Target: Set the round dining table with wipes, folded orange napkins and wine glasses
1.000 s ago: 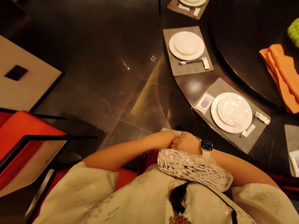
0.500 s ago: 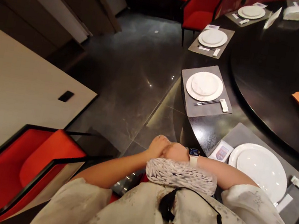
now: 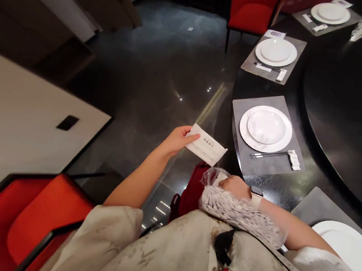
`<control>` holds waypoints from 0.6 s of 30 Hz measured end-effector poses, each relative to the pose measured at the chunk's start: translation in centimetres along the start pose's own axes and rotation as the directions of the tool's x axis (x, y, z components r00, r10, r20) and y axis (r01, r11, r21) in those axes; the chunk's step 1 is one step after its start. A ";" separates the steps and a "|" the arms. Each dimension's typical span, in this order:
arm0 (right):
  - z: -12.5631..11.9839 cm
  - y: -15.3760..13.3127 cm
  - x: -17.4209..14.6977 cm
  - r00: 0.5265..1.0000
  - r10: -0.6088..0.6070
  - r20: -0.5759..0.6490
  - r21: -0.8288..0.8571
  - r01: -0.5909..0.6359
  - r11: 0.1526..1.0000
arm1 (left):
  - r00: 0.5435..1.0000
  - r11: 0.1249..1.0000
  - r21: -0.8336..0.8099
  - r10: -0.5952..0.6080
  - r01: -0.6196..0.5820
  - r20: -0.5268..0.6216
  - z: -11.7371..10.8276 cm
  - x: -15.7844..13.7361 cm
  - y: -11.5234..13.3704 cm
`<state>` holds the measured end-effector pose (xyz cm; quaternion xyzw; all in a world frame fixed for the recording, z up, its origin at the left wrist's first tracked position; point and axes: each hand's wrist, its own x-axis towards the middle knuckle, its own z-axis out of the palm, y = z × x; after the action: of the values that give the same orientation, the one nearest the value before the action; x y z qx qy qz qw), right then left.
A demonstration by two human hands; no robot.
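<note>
My left hand (image 3: pixel 178 139) pinches a flat white packet (image 3: pixel 206 145) with dark print between thumb and fingers, out over the floor by the table edge. Against my body lies a clear plastic bag (image 3: pixel 240 216) full of many thin whitish pieces in a tight stack. My right hand (image 3: pixel 235 186), wearing a watch (image 3: pixel 255 196) at the wrist, is curled at the bag's crumpled open end. Something white shows by its fingertips. Beneath the packet hangs a dark red cloth or bag (image 3: pixel 190 187).
To my right curves a black round table (image 3: pixel 300 186) with a raised turntable (image 3: pixel 354 103). Grey placemats bear white plates (image 3: pixel 266 128), chopsticks (image 3: pixel 272 153) and rests. A red chair (image 3: pixel 47 219) stands at lower left beside a pale wall (image 3: pixel 34 107); another red chair (image 3: pixel 254 9) is farther back.
My hands, together above the bag before, are now apart. The left has moved out to the left and up with the white packet showing. The view has shifted slightly left.
</note>
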<state>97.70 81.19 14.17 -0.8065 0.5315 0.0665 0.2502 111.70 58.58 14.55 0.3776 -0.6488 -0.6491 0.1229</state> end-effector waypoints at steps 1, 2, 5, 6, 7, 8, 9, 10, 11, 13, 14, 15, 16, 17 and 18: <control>-0.4 0.9 0.8 0.998 0.060 -0.007 0.021 -0.059 0.998 | 0.999 0.998 0.023 0.053 -0.052 -0.007 -0.5 2.9 -0.3; -0.8 1.7 1.5 0.993 0.120 -0.015 0.047 -0.119 0.992 | 0.993 0.991 0.067 0.114 -0.114 -0.005 -0.6 5.8 -0.5; -2.4 3.5 3.5 0.958 0.283 -0.042 0.151 -0.274 0.950 | 0.956 0.927 0.236 0.289 -0.291 0.044 0.4 14.4 -0.9; -2.9 3.9 4.1 0.944 0.325 -0.048 0.181 -0.312 0.933 | 0.938 0.898 0.274 0.340 -0.343 0.062 1.2 17.1 -0.8; -3.4 4.1 4.7 0.927 0.373 -0.048 0.203 -0.356 0.912 | 0.918 0.869 0.300 0.389 -0.394 0.080 2.2 19.6 -0.6; -3.8 4.3 5.3 0.906 0.422 -0.043 0.217 -0.403 0.889 | 0.894 0.837 0.319 0.436 -0.444 0.101 3.3 22.1 -0.4; -4.2 4.4 5.8 0.883 0.468 -0.033 0.227 -0.449 0.864 | 0.869 0.802 0.340 0.476 -0.491 0.134 4.5 24.4 -0.3; -4.4 4.4 6.2 0.860 0.510 -0.023 0.239 -0.490 0.838 | 0.845 0.762 0.368 0.501 -0.533 0.185 5.7 26.5 -0.2; -4.5 4.3 6.6 0.838 0.546 -0.017 0.256 -0.524 0.812 | 0.825 0.718 0.406 0.508 -0.565 0.249 6.9 28.4 -0.2; -4.5 4.2 7.2 0.794 0.608 -0.013 0.300 -0.577 0.760 | 0.805 0.635 0.495 0.453 -0.593 0.384 8.8 31.5 -0.9; -4.5 4.0 7.4 0.772 0.635 -0.011 0.321 -0.599 0.734 | 0.801 0.602 0.532 0.400 -0.596 0.445 9.6 32.6 -1.5; -4.5 3.9 7.5 0.748 0.664 -0.009 0.338 -0.623 0.706 | 0.798 0.574 0.561 0.345 -0.596 0.495 10.1 33.4 -2.2; -4.5 3.8 7.7 0.722 0.692 -0.007 0.354 -0.646 0.677 | 0.789 0.551 0.578 0.297 -0.601 0.538 10.3 34.0 -2.9; -4.5 3.8 7.8 0.697 0.717 -0.004 0.370 -0.665 0.649 | 0.772 0.530 0.582 0.261 -0.616 0.580 10.4 34.5 -3.6; -4.6 3.8 7.9 0.675 0.738 -0.003 0.387 -0.679 0.623 | 0.747 0.509 0.575 0.236 -0.640 0.622 10.2 34.8 -4.2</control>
<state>96.98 71.33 13.94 -0.4742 0.8275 -0.0027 0.3005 82.61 44.14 -2.23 0.0405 -0.9429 -0.3279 -0.0416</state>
